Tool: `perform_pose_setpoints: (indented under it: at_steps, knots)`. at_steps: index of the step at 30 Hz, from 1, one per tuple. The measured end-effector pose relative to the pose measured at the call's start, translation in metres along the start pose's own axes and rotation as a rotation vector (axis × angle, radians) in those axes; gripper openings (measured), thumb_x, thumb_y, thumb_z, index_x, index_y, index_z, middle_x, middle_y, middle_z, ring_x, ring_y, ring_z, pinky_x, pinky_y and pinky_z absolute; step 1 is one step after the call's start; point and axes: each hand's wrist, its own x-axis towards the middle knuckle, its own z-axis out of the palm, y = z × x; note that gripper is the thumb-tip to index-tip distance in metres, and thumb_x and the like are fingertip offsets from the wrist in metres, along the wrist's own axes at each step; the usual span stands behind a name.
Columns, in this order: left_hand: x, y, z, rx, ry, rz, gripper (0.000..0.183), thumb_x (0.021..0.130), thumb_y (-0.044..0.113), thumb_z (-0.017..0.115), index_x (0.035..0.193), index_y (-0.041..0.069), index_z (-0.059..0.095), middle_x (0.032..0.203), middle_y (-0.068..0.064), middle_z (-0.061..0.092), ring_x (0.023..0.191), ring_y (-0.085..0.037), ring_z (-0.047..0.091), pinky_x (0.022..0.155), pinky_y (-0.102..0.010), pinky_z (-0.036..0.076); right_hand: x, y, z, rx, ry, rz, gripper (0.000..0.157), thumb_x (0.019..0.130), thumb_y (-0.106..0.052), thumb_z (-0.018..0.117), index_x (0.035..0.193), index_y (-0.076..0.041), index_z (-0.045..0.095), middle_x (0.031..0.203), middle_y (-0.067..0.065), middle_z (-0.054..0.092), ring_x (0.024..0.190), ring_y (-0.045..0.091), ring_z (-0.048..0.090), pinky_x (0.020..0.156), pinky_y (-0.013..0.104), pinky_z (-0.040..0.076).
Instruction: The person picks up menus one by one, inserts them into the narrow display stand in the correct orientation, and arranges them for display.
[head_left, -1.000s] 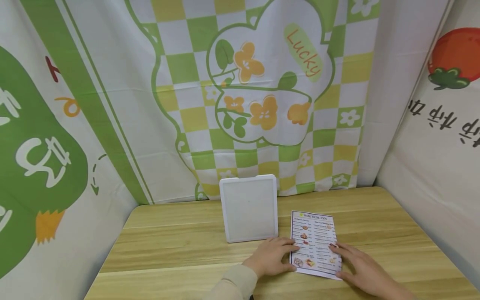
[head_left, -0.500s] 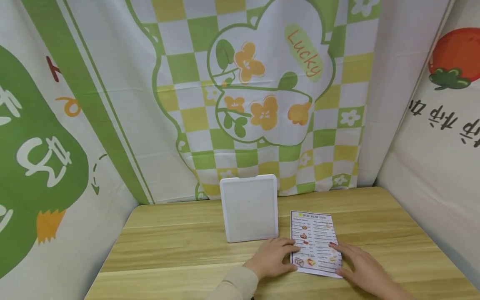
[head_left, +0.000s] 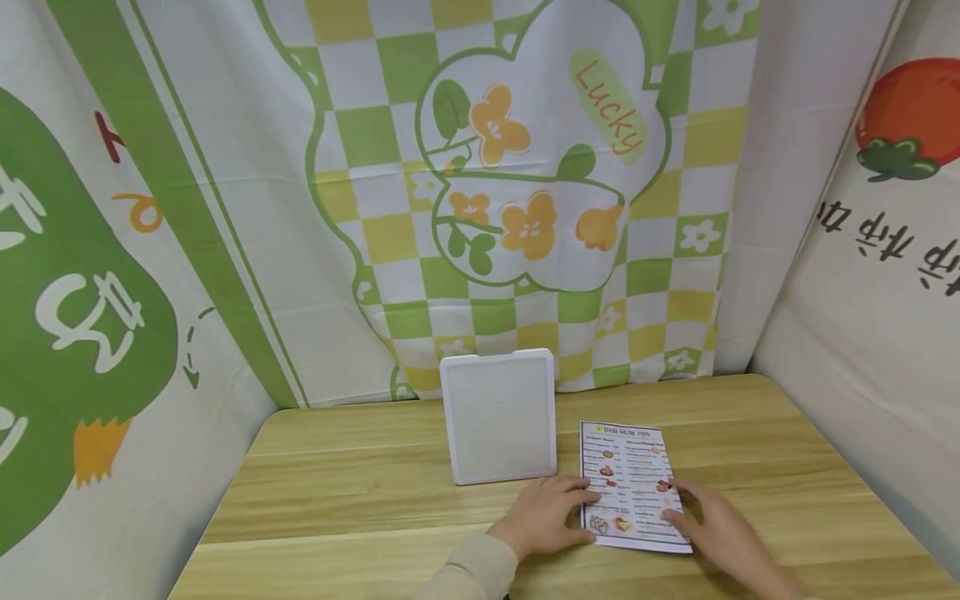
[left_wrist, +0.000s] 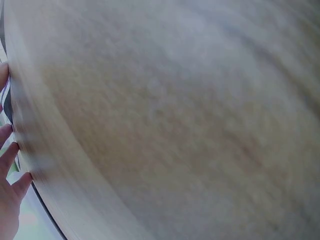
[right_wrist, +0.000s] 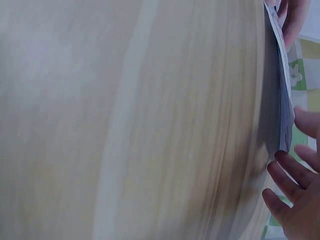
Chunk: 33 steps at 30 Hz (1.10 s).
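The printed menu [head_left: 626, 467], headed DIM SUM INN, lay on the wood-grained surface [head_left: 360, 517], to the right of a white-framed panel [head_left: 498, 421] that stood there. The left hand [head_left: 542, 512], a pale sleeve [head_left: 483, 558] at its wrist, rested with thumb and fingers spread, touching the menu along its left side. The right hand [head_left: 716, 523] was at the opposite side, its thumb over the lower right part of the print; the right wrist view showed its fingers loosely spread beside the menu's edge. Behind the surface hung a green-and-yellow checked cloth [head_left: 495, 317] bearing the word Lucky, and a printed tomato [head_left: 911, 117] showed on the wall at right.
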Motion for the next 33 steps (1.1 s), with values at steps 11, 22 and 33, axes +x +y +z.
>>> perform_pose_setpoints:
  at_steps: [11, 22, 33]
  knots:
    - [-0.002, 0.001, 0.002, -0.042, 0.018, -0.021, 0.059, 0.087, 0.054, 0.070, 0.139, 0.029, 0.056, 0.148, 0.007, 0.048, 0.137, -0.016, 0.042, 0.113, -0.036, 0.033, 0.011, -0.009, 0.008, 0.128, 0.156, 0.109, 0.048, 0.083, -0.003, 0.075, 0.125, 0.013, 0.057, 0.094, 0.013, 0.069, 0.075, 0.017, 0.062, 0.065, 0.028, 0.050]
    - [0.000, 0.006, 0.008, -0.153, 0.151, -0.120, 0.056, 0.088, 0.044, 0.072, 0.136, 0.018, 0.059, 0.142, 0.001, 0.054, 0.129, -0.017, 0.051, 0.107, -0.036, 0.040, 0.011, -0.011, 0.009, 0.234, 0.168, 0.214, 0.047, 0.085, -0.002, 0.074, 0.126, 0.014, 0.056, 0.090, 0.015, 0.069, 0.079, 0.023, 0.065, 0.065, 0.023, 0.051]
    - [0.002, 0.019, 0.009, -0.403, 0.337, -0.337, 0.046, 0.086, 0.030, 0.076, 0.126, 0.011, 0.065, 0.122, -0.005, 0.066, 0.116, -0.026, 0.059, 0.101, -0.044, 0.043, 0.007, -0.016, -0.002, 0.379, 0.143, 0.365, 0.048, 0.091, -0.012, 0.070, 0.129, 0.013, 0.055, 0.108, 0.022, 0.070, 0.090, 0.014, 0.065, 0.070, 0.014, 0.048]
